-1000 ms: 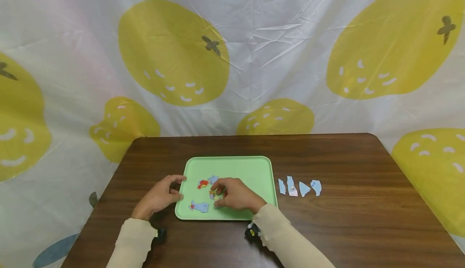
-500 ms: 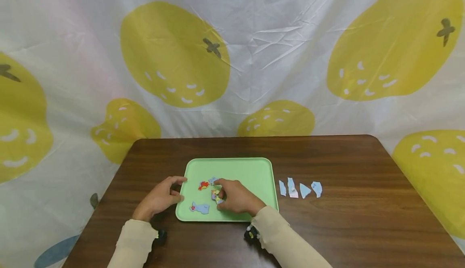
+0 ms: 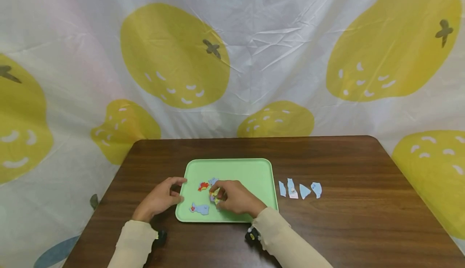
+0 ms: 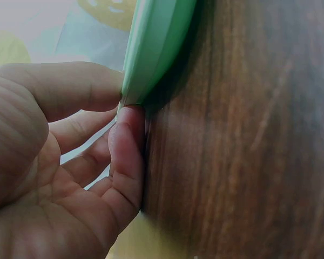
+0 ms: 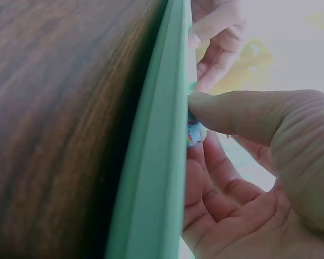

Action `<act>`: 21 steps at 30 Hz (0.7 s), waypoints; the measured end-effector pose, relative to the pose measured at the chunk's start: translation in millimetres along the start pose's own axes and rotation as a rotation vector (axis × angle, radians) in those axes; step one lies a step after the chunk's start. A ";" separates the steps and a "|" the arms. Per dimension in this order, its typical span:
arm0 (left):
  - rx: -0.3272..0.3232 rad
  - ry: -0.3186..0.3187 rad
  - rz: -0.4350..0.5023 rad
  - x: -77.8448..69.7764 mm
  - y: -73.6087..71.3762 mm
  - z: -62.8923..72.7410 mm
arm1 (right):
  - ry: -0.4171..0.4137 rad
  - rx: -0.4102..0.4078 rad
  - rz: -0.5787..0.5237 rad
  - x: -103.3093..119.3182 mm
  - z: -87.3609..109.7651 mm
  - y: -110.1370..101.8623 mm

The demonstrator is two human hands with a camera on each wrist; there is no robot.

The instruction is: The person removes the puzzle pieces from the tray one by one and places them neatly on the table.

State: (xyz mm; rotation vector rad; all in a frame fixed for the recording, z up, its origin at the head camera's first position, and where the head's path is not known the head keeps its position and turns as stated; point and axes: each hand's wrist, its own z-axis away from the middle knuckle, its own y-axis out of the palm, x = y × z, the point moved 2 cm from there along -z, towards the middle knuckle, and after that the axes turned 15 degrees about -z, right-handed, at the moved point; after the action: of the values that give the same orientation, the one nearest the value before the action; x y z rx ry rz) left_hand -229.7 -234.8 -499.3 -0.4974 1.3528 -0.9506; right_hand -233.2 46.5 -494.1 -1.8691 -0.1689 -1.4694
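A light green tray [image 3: 247,171] lies on the table, with several irregular picture puzzle pieces on its left half. My right hand [image 3: 237,197] is over the tray, its thumb and fingers around a yellow and purple puzzle piece [image 3: 213,196]. In the right wrist view a bit of this colourful piece [image 5: 195,132] shows by the thumb tip; the hand covers the rest. Close by lie a red puzzle piece [image 3: 203,186], a small blue piece [image 3: 213,180] and a blue-grey piece with a red spot [image 3: 200,208]. My left hand [image 3: 160,195] rests loosely against the tray's left rim, thumb and fingers apart.
Right of the tray, several pale blue pieces lie in a row on the brown wooden table [image 3: 348,219], among them a triangular piece [image 3: 304,191] and a taller one [image 3: 292,188]. A white curtain [image 3: 261,70] with yellow fruit prints hangs behind the table.
The yellow and purple piece has shifted and turned slightly at my right fingertips, first a little right, then back left. The left hand stays at the rim.
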 end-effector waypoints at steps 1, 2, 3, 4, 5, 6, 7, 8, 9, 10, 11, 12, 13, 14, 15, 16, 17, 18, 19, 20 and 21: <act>-0.002 -0.007 0.006 0.1 0.0 0.2 | -0.004 0.005 -0.005 0.2 0.3 -0.2; -0.003 -0.008 0.006 0.1 0.0 0.5 | -0.008 0.010 -0.010 0.5 0.7 -0.4; -0.002 -0.004 0.007 0.0 -0.1 0.9 | -0.012 0.014 -0.015 1.0 0.9 -0.6; -0.001 0.000 0.006 0.1 0.0 1.1 | -0.016 0.018 -0.021 1.3 1.1 -1.0; -0.002 0.003 0.005 0.0 -0.1 1.2 | -0.019 0.022 -0.025 1.9 1.3 -1.4; -0.003 0.004 0.006 -0.2 -0.1 1.3 | -0.021 0.025 -0.030 2.6 1.7 -2.0; -0.003 0.003 0.009 -0.5 0.0 1.4 | -0.023 0.027 -0.035 3.4 2.1 -2.6; -0.002 0.007 0.008 -0.8 -0.1 1.4 | -0.023 0.026 -0.037 3.7 2.5 -3.2; -0.002 0.012 0.006 -0.9 -0.2 1.2 | -0.024 0.025 -0.037 3.8 2.9 -3.8; -0.002 0.012 0.005 -1.0 -0.2 1.0 | -0.027 0.023 -0.035 3.8 3.4 -4.5; -0.003 0.014 0.002 -1.2 -0.3 0.9 | -0.028 0.019 -0.032 4.0 3.9 -5.0; -0.004 0.013 0.002 -1.7 -0.6 1.0 | -0.031 0.014 -0.028 3.8 4.4 -5.7; -0.004 0.012 -0.001 -2.1 -0.8 1.0 | -0.035 0.008 -0.023 4.0 5.0 -6.4; -0.005 0.008 -0.001 -2.1 -0.8 0.9 | -0.035 0.002 -0.022 3.7 5.8 -7.0; -0.004 0.007 -0.002 -2.1 -0.9 0.9 | -0.037 -0.004 -0.022 3.8 6.8 -7.7; -0.004 0.005 -0.001 -2.2 -1.0 1.1 | -0.037 -0.011 -0.026 3.7 7.8 -8.4; -0.002 0.005 -0.002 -1.8 -1.0 1.1 | -0.038 -0.019 -0.030 4.0 9.0 -9.2; -0.002 0.001 0.002 -2.0 -1.0 1.3 | -0.039 -0.026 -0.037 3.9 10.1 -10.0; 0.000 0.000 0.005 -1.6 -0.9 1.3 | -0.039 -0.034 -0.045 3.9 11.3 -11.0; 0.001 0.000 0.008 -1.4 -0.7 1.4 | -0.035 -0.042 -0.051 3.9 12.6 -11.9; 0.002 0.005 0.009 -1.1 -0.7 1.5 | -0.034 -0.048 -0.057 4.3 14.1 -12.9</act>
State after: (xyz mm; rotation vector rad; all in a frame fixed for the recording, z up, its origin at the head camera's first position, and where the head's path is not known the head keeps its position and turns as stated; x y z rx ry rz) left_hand -228.4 -234.5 -497.8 -0.4871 1.3569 -0.9466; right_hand -227.3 63.0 -485.4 -1.9435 -0.2061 -1.4925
